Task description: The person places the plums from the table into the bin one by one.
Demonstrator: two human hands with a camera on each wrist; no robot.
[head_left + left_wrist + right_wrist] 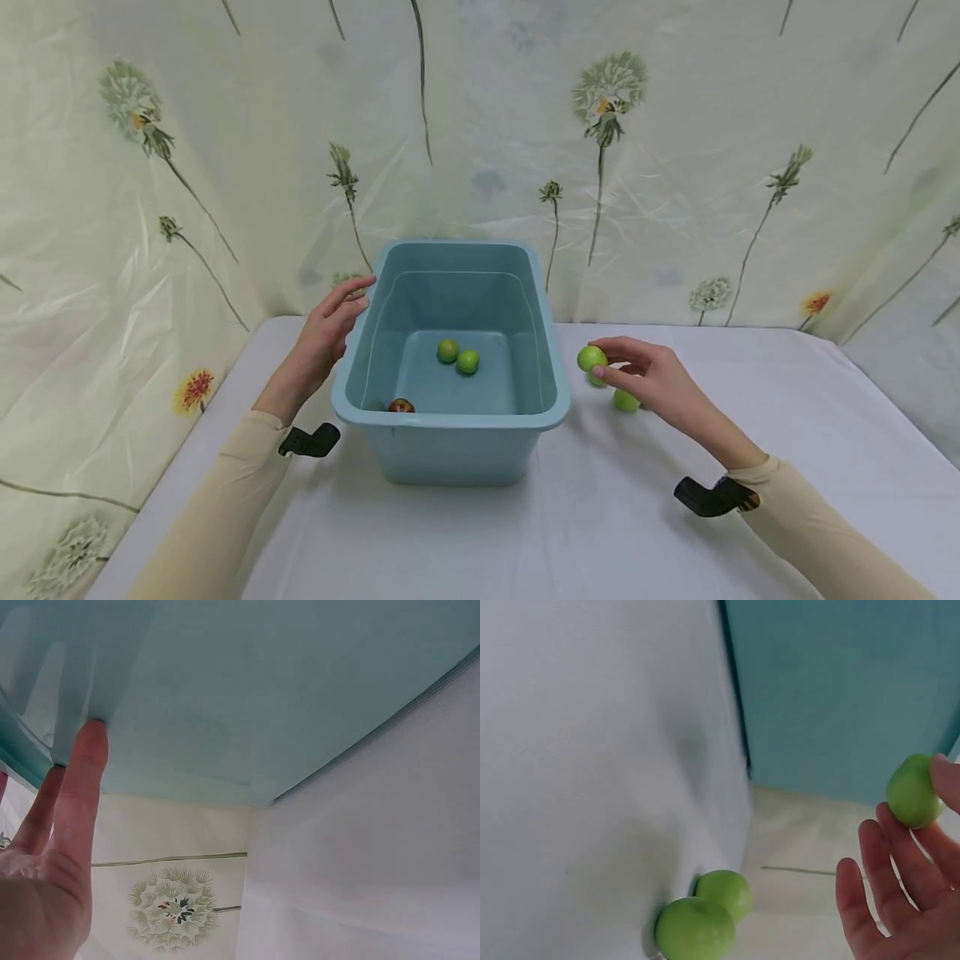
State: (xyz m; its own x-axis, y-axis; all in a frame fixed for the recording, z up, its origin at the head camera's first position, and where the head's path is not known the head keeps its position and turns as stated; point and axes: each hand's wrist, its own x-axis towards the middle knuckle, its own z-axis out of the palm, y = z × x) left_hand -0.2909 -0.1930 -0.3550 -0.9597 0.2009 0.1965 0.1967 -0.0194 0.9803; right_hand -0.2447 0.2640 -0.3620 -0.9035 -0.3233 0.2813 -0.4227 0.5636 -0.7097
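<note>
My right hand (645, 375) pinches a green apple (592, 358) between thumb and fingers, raised above the table to the right of a blue plastic tub (450, 454). In the right wrist view, the thumb lies against one side of the held apple (913, 793) and the lower fingers are spread. Two more green apples (696, 930) sit on the table below that hand. My left hand (318, 342) touches the tub's left outer side near the rim, its fingers extended. Inside the tub lie two green fruits (467, 361) and a red apple (401, 406), partly hidden by the near rim.
A white cloth (600, 533) covers the table. Behind and to the sides hangs a curtain (480, 125) printed with dandelions. A black wrist mount (311, 441) is on the left sleeve, and another mount (708, 497) is on the right.
</note>
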